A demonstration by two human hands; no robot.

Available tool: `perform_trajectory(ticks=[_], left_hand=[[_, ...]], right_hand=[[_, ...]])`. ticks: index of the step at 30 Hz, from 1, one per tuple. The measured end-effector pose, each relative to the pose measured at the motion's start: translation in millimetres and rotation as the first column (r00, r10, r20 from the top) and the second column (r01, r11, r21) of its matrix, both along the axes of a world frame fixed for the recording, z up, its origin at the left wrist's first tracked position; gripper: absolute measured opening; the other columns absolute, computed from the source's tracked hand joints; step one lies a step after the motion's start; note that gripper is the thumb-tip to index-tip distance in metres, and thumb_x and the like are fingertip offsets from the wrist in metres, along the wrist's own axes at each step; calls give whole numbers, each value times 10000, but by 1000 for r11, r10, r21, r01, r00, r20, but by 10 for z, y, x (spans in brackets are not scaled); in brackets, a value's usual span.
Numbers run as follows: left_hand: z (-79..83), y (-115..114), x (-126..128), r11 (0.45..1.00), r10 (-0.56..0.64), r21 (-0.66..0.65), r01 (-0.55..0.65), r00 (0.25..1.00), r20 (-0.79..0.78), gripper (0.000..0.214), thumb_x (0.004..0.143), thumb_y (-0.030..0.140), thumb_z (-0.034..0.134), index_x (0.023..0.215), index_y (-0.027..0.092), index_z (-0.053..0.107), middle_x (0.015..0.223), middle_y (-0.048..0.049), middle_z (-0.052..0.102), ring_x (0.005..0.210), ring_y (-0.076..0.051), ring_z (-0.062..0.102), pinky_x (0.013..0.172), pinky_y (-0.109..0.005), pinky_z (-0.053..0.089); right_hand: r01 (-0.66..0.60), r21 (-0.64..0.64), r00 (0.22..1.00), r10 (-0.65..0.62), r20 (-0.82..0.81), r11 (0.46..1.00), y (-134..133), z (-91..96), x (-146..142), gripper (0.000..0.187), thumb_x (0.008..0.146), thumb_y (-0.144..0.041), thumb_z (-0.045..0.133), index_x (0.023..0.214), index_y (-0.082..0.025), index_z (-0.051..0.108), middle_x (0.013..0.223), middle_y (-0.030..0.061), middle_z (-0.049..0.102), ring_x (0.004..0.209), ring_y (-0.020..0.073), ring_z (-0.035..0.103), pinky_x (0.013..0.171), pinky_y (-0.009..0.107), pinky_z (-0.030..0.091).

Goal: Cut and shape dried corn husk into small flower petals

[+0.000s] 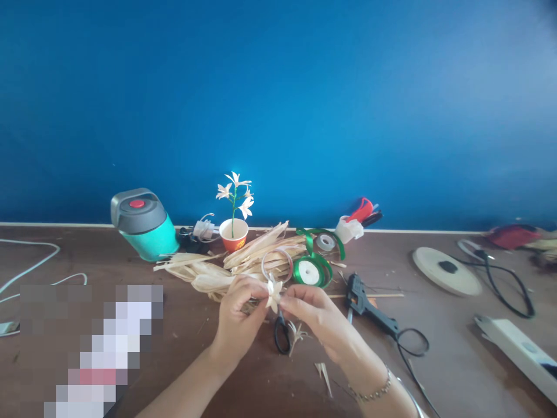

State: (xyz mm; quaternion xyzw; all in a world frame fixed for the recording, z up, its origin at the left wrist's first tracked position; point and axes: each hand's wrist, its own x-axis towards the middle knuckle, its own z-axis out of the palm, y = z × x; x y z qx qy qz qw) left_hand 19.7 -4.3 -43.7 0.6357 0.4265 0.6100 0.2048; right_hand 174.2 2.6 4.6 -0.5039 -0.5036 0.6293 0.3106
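My left hand (238, 313) and my right hand (314, 313) meet over the brown table (444, 360), both pinching a small cream flower (274, 293) made of dried husk. The flower's petals point up between my fingertips. Just below it lie black-handled scissors (282, 334) and a second small husk flower (296, 334). Behind my hands is a pile of dried husk strips (243, 258) and a wire ring (277, 264).
A green ribbon spool (310, 271), a tape roll (325, 242), a black glue gun (368, 305) with cord, a teal jug (143, 223), an orange cup holding a husk flower stem (234, 232), a round wooden disc (446, 270) and a white box (517, 348) stand around.
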Motion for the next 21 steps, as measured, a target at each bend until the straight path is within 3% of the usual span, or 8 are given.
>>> perform_trajectory(ticks=[4,8,12,17,21], left_hand=[[1,-2,-5,1000,7,17,-7,1000,-7,141,789,143,601,660,198,620,686,-22,676,699,-179,619,660,-299,491],[-13,-1,-8,999,-2,47,2,1000,-2,120,779,142,622,675,201,625,681,-17,675,698,-177,619,662,-297,489],[-16,-2,-5,999,-16,35,16,1000,-1,130,782,127,616,676,201,621,681,-16,666,701,-174,611,659,-295,486],[-8,-5,-6,999,-34,4,34,999,2,138,785,129,609,664,196,615,682,-18,660,704,-176,609,678,-305,482],[-8,-8,-9,998,-54,-20,54,999,10,132,766,103,615,670,194,626,705,-11,664,725,-171,614,700,-299,480]], right_hand=[[27,-37,997,-30,-73,999,-9,-4,-8,216,671,-335,680,579,-171,574,567,-21,550,551,101,424,540,227,302],[42,-18,998,-43,-55,999,-3,-6,-10,209,664,-335,664,588,-178,548,523,-50,459,508,87,326,487,226,213],[24,44,1000,-24,-6,999,5,-10,3,210,671,-337,649,592,-184,528,526,-58,419,507,87,295,481,231,190],[-13,177,994,-6,107,984,8,-15,23,188,723,-315,613,610,-184,538,558,-43,443,532,97,331,497,229,241],[-43,211,990,12,144,977,-2,5,21,192,737,-320,609,617,-189,537,565,-43,453,526,99,345,497,233,260]])
